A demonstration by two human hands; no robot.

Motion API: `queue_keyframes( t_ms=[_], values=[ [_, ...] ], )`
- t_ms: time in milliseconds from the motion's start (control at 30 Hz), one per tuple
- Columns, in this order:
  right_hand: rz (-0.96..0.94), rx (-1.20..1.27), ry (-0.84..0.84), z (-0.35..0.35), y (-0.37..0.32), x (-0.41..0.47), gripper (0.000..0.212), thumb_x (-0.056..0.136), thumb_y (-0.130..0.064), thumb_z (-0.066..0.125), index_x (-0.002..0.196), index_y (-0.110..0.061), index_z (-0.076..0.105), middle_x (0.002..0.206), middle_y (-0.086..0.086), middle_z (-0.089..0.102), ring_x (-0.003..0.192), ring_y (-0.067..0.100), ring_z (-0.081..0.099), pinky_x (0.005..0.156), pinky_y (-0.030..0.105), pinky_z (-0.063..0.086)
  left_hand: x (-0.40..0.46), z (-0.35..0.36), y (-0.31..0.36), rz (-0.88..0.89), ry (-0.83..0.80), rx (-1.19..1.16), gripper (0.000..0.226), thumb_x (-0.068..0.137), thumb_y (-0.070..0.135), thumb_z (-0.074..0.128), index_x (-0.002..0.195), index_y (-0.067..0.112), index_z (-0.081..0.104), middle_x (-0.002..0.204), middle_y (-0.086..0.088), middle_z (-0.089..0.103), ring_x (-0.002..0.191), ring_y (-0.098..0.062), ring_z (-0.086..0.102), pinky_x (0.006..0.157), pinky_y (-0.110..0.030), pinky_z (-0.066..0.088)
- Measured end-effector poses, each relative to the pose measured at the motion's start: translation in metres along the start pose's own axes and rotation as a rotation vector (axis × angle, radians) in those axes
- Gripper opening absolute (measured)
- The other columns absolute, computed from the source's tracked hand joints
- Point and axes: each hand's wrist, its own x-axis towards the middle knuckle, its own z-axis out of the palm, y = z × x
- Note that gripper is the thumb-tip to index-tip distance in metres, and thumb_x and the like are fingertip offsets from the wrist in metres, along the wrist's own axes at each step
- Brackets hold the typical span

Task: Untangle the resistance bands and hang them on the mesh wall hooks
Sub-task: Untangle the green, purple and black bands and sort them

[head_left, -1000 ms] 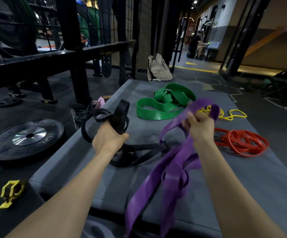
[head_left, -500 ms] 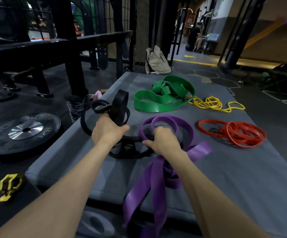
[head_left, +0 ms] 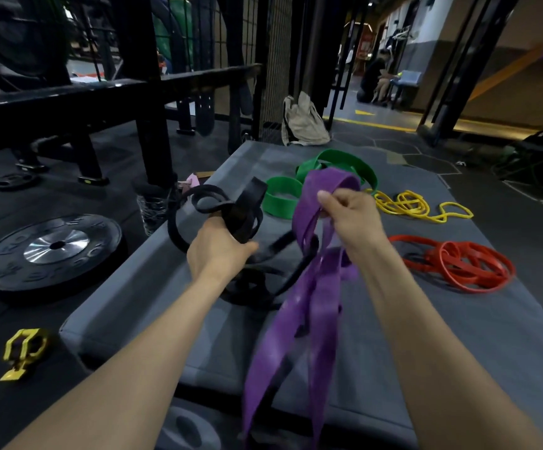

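My left hand [head_left: 219, 251] grips a coiled black band [head_left: 246, 207] above the grey mat [head_left: 458, 336]; more black loops lie under it. My right hand [head_left: 351, 219] holds the purple band [head_left: 299, 323] lifted off the mat, its strands hanging down past the mat's near edge and threading through the black loops. A green band [head_left: 366, 167] lies farther back, a thin yellow band [head_left: 406, 206] to its right, and a red band [head_left: 465, 264] at the right side. The black mesh wall [head_left: 276, 50] stands behind the mat.
A weight plate [head_left: 52, 248] lies on the floor at left, with a yellow collar clip [head_left: 23, 350] nearer me. A black rack beam [head_left: 101, 92] runs across the left. A beige bag [head_left: 302, 125] leans by the mesh. A person sits far back.
My right hand went down to the mat with the purple band, then lifted it again, pulling its strands up and toward the green band. My left hand kept its hold on the black band.
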Motion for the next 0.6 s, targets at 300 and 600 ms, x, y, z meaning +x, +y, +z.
queue_keyframes(
  t_ms=[300,600],
  values=[
    [0.372,0.669,0.225,-0.006,0.024,0.006,0.03,0.094,-0.009,0.051,0.064,-0.013,0.05,0.041,-0.007,0.055,0.04,0.004,0.052,0.047,0.019,0.048,0.0,-0.005,0.001,-0.043,0.048,0.033,0.044,0.068,0.033,0.073,0.106,0.017,0.057,0.104,-0.008,0.067,0.098,-0.032,0.062,0.071,-0.031,0.042],
    [0.697,-0.087,0.29,-0.033,0.059,-0.011,0.043,0.091,-0.03,0.054,0.108,0.008,0.056,0.091,0.024,0.06,0.08,0.032,0.064,0.07,0.042,0.047,-0.003,-0.004,0.0,-0.006,0.037,0.043,0.043,0.068,0.033,0.073,0.104,0.017,0.057,0.103,-0.007,0.068,0.097,-0.032,0.063,0.071,-0.032,0.043]
  ],
)
